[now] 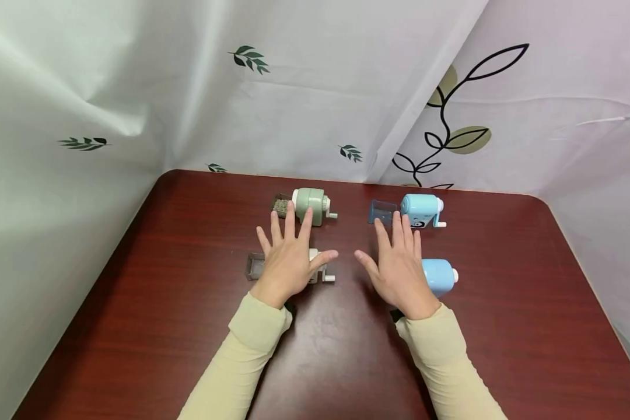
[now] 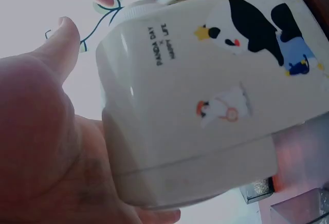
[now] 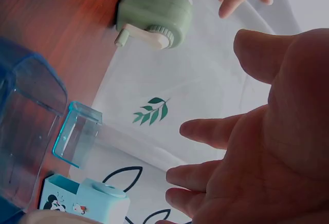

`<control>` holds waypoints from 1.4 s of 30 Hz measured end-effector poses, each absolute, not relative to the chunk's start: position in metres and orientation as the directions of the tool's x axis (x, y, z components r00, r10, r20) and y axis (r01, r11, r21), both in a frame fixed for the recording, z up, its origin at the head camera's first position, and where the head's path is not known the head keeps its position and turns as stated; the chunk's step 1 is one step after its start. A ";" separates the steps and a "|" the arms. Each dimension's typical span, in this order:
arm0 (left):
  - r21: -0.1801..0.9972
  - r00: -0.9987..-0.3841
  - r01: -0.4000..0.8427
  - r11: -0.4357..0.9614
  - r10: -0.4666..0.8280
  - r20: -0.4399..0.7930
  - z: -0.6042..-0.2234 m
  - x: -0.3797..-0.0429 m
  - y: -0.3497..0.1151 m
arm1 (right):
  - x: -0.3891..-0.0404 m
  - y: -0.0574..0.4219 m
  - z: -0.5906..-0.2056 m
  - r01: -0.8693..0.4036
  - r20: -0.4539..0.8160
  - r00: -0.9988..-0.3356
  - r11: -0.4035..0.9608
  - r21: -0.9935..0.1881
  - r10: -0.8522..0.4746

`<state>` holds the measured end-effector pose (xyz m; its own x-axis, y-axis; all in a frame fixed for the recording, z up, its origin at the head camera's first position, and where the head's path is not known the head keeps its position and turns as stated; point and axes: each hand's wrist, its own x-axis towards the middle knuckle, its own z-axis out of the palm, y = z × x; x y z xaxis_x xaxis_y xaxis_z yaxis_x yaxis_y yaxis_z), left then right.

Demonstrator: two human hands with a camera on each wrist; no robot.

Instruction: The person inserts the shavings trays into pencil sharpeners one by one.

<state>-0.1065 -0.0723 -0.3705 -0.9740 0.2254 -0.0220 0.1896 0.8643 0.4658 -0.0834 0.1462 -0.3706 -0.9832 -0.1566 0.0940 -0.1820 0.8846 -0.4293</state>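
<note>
Sleeves (image 1: 257, 335) forward, your left hand (image 1: 287, 262), right hand (image 1: 401, 274) spread, apart; white sharpener (image 2: 175, 95), blue one (image 1: 439, 276) close; green one (image 1: 309, 202), cyan one (image 1: 417, 205) by the table's (image 1: 514, 274) far edge.

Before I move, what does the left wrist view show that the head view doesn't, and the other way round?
Only the left wrist view shows the panda picture and the "PANDA DAY" lettering on the side of the white sharpener.

Only the head view shows the green sharpener's body and the cream sleeves.

Both share the white sharpener, the left hand and the right hand, though the left wrist view catches just some of the right hand's fingers.
</note>
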 end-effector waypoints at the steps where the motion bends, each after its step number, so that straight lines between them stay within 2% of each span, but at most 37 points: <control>1: 0.464 -0.974 0.188 0.865 0.225 -0.024 -0.370 -0.107 -0.074 | -0.084 0.145 -0.371 -0.185 0.093 -0.983 0.884 -0.429 -0.160; 8: 0.490 -0.973 0.188 0.851 0.229 -0.025 -0.364 -0.111 -0.089 | -0.084 0.138 -0.370 -0.214 0.107 -0.977 0.879 -0.427 -0.186; 15: 0.540 -0.956 0.214 0.814 0.288 -0.056 -0.353 -0.120 -0.119 | -0.085 0.131 -0.366 -0.266 0.127 -0.964 0.863 -0.429 -0.234; 25: 0.476 -0.968 0.184 0.860 0.242 -0.063 -0.360 -0.125 -0.180 | -0.085 0.117 -0.367 -0.334 0.107 -0.940 0.820 -0.465 -0.323; 33: 0.554 -0.882 0.297 0.778 0.446 -0.153 -0.371 -0.128 -0.212 | -0.087 0.112 -0.371 -0.378 0.120 -0.923 0.800 -0.467 -0.366; 42: 0.491 -0.877 0.320 0.810 0.449 -0.171 -0.382 -0.119 -0.213 | -0.085 0.104 -0.372 -0.423 0.151 -0.902 0.758 -0.496 -0.404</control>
<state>-0.1188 -0.2132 -0.3818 -0.8770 0.4491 -0.1707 0.3195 0.8105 0.4909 -0.0852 0.1039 -0.3723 -0.9020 -0.4045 0.1511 -0.4231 0.7582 -0.4960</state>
